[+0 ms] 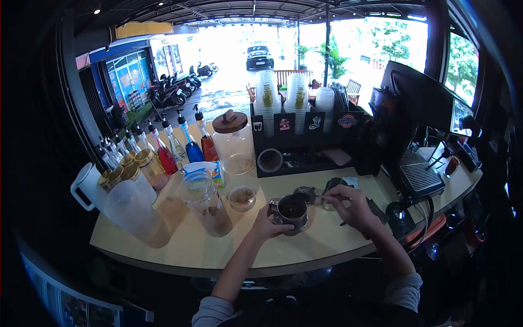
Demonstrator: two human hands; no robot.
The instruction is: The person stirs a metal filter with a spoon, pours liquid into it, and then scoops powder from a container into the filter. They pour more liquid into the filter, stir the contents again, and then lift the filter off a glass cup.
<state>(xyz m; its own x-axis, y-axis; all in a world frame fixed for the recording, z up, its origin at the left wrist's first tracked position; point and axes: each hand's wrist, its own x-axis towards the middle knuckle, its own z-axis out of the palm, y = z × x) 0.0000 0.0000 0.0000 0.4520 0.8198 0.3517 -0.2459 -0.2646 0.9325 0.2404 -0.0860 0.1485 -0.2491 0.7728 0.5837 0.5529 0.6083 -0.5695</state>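
Wrapped round the side of a metal pitcher (297, 222) is my left hand (267, 224). The pitcher is close over the counter, and its inside looks dark. My right hand (350, 204) pinches the thin handle of a small strainer (305, 193), whose dark round head overlaps the pitcher's far right rim in this view. Partly hidden behind my right hand stands a small jar (330, 203). Left of the pitcher sits a clear tub (242, 199) with brown contents. Beside it, a tall clear container (210, 212) holds something brown.
Syrup bottles with pumps (192, 143) line the left back, near gold-lidded jars (150, 166) and a white jug (87, 188). A wood-lidded dispenser (234, 144) stands beside the black rack with stacked cups (297, 92). A drip tray (420, 173) lies at right.
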